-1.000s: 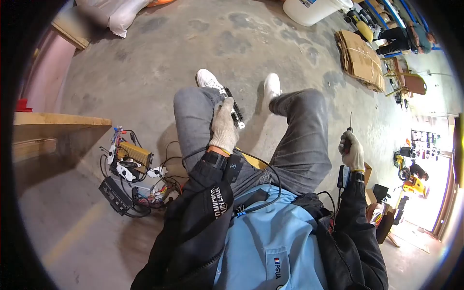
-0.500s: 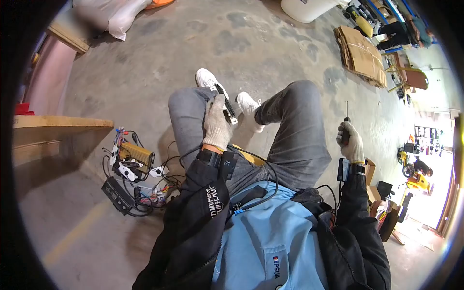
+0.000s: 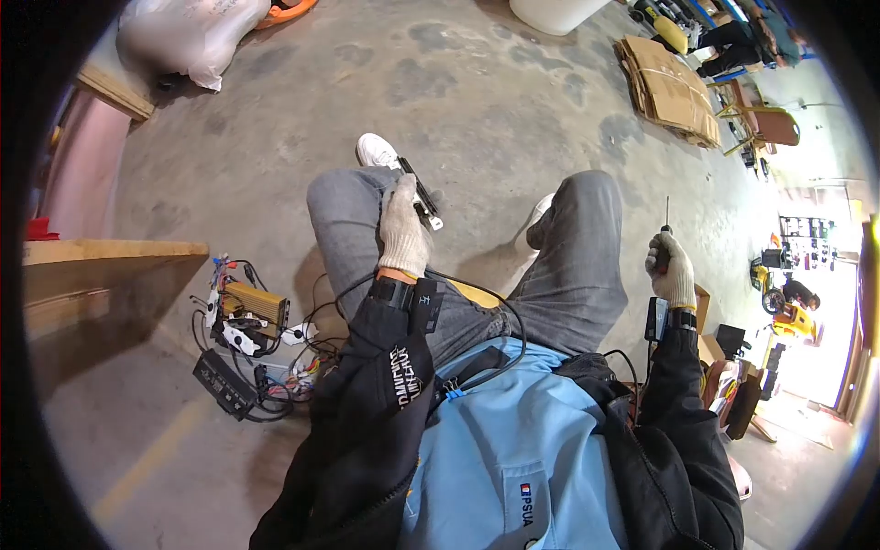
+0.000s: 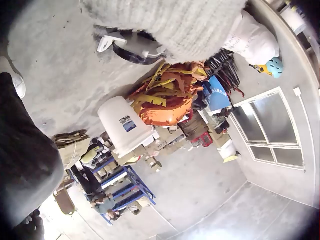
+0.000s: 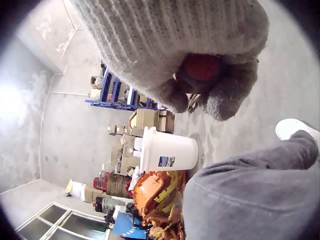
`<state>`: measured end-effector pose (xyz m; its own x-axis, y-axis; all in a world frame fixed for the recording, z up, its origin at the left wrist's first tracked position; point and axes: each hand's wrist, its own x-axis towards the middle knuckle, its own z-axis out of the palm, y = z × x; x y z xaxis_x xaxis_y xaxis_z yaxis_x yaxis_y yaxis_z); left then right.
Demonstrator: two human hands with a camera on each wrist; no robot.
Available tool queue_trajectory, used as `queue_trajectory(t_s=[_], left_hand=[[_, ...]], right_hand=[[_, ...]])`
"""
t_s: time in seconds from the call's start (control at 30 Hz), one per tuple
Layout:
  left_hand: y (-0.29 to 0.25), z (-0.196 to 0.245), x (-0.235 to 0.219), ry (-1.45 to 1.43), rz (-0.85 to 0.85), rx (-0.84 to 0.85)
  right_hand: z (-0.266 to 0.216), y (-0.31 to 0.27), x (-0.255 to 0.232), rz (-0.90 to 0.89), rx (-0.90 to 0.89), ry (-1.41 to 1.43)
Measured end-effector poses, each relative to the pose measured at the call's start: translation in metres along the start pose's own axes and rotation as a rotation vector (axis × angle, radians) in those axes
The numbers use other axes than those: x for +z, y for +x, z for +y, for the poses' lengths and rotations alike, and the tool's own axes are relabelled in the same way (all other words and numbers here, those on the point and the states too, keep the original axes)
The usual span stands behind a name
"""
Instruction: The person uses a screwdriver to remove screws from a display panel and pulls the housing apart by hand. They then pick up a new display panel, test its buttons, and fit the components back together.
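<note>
My gloved left hand (image 3: 403,234) holds a long, flat black part (image 3: 420,191) with a pale metal tab, close beside my left knee. In the left wrist view the same part (image 4: 137,49) shows its rounded dark body and bracket under the knitted glove. Out to the right, my gloved right hand (image 3: 674,271) grips a screwdriver (image 3: 667,229) by its handle, the thin shaft pointing forward, away from my body. The handle's red end (image 5: 202,67) shows between curled fingers in the right wrist view.
On the floor at left lie a gold metal box (image 3: 255,307), a black module (image 3: 225,383) and tangled wires (image 3: 302,371). A wooden ledge (image 3: 119,249) juts in behind them. Farther off are flattened cardboard (image 3: 671,92) and a white bucket (image 3: 556,11). A cable crosses my lap.
My left hand, with the black part, has shifted a little to the left. The right foot moved inward, then back outward. The right hand keeps its grip on the screwdriver.
</note>
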<state>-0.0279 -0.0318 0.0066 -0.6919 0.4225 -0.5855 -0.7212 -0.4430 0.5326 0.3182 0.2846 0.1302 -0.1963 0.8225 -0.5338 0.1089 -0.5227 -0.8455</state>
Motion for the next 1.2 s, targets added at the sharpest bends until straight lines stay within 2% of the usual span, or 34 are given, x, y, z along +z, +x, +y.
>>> queue_trajectory(t_s=[0.27,0.7,0.8,1.07,1.2], left_hand=[[0.006,-0.005,-0.005,0.022,-0.002,0.002],[-0.008,-0.002,0.006,0.098,-0.044,0.022],[-0.013,0.001,0.012,0.084,-0.005,0.013],[-0.005,-0.008,0.009,0.077,0.001,0.001],[-0.004,-0.012,0.007,0.095,-0.079,-0.031]], right_hand=[[0.002,-0.004,-0.005,0.036,0.002,-0.007],[-0.002,0.011,0.008,-0.059,0.029,0.014],[-0.001,0.011,0.010,-0.036,0.026,0.003],[-0.007,-0.007,0.011,0.012,-0.031,0.003],[-0.022,-0.018,0.030,-0.014,-0.089,0.004]])
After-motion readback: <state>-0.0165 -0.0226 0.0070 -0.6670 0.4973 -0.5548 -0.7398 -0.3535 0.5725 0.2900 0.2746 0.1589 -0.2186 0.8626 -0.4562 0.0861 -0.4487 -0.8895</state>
